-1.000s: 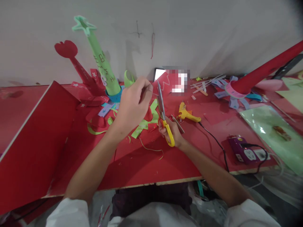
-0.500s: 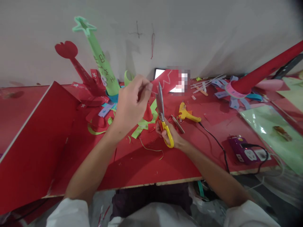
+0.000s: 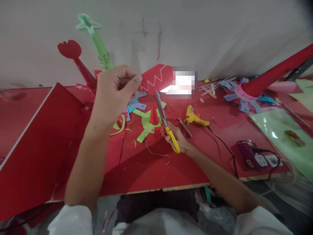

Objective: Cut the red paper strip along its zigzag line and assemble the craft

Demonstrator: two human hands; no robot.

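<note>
My left hand (image 3: 113, 93) is raised above the table and pinches the edge of a red paper piece (image 3: 155, 78) marked with a white zigzag line. My right hand (image 3: 177, 138) is closed on yellow-handled scissors (image 3: 165, 124), blades pointing up and away, just below that paper. A small red cone (image 3: 153, 114) stands on green paper scraps (image 3: 146, 125) between my hands. A yellow glue gun (image 3: 194, 117) lies right of the scissors.
A large red board (image 3: 36, 147) tilts at the left. Tall red (image 3: 78, 65) and green (image 3: 97, 42) paper towers stand at the back. A long red cone (image 3: 274, 75), a purple power strip (image 3: 253, 156) with a black cable, and a green sheet (image 3: 281, 137) are on the right.
My left hand has lifted up and to the left, pulling the red zigzag paper away from the scissors. The scissors have tilted a little left; the small red cone is now uncovered.
</note>
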